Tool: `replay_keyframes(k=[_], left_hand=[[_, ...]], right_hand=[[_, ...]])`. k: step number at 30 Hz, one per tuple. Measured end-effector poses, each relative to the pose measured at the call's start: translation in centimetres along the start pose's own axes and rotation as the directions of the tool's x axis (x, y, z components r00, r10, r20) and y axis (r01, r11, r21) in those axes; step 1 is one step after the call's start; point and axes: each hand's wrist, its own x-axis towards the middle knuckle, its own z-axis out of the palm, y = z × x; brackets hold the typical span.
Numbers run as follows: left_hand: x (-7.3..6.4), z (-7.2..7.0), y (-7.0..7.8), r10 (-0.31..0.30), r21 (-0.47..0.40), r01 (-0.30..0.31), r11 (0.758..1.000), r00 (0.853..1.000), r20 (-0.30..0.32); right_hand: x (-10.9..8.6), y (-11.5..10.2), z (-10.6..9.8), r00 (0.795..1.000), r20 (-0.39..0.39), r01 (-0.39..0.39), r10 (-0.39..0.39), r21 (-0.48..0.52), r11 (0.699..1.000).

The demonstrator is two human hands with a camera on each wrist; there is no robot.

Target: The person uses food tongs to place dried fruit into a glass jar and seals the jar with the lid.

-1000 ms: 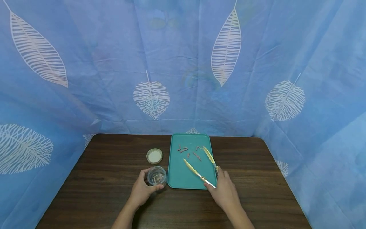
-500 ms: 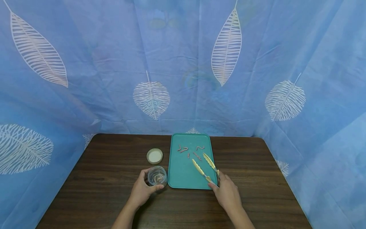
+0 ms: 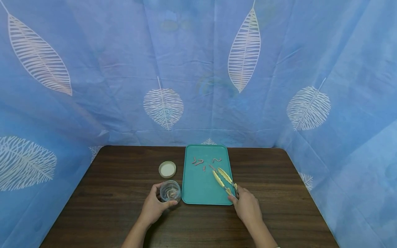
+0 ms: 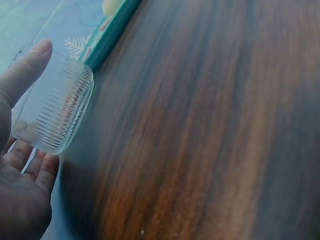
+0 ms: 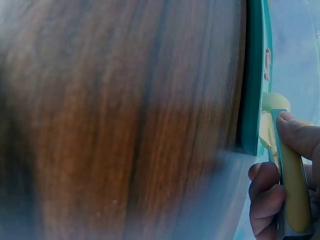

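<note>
My left hand (image 3: 154, 205) holds a clear glass jar (image 3: 170, 191), thumb on the near side and fingers behind it. Ribbed walls of the jar (image 4: 67, 107) show in the left wrist view, with something pinkish inside. In my right hand (image 3: 246, 206) is a pair of yellow-tipped tongs (image 3: 224, 179), gripped by the handles. Their tips are a little apart over the teal tray (image 3: 198, 191), at one pinkish worm-like piece (image 3: 212, 167) that they partly cover. Whether they touch it I cannot tell. Several similar worm-like pieces (image 3: 199, 162) lie farther back on the tray.
A round lid (image 3: 167, 169) with a pale inside lies behind the jar, left of the tray. The dark wooden table (image 3: 124, 179) ends at a blue leaf-patterned cloth (image 3: 198, 69) at the back and sides.
The tongs' tips have drawn closer together and moved off the far-right piece toward the middle one. My right hand has shifted slightly right. The left hand and jar have stayed in place.
</note>
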Motion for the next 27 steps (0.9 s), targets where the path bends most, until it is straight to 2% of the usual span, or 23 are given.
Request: replay_keyframes(k=[8, 27], left_hand=[[-0.09, -0.16, 0.12, -0.003, 0.009, 0.003, 1.000, 1.000, 0.001], [-0.08, -0.13, 0.24, -0.008, -0.014, 0.009, 1.000, 1.000, 0.011]], right_hand=[[0.12, -0.08, 0.15, 0.999, 0.034, -0.031, 0.032, -0.015, 0.999], [-0.26, -0.10, 0.02, 1.000, -0.001, -0.012, 0.012, -0.004, 1.000]])
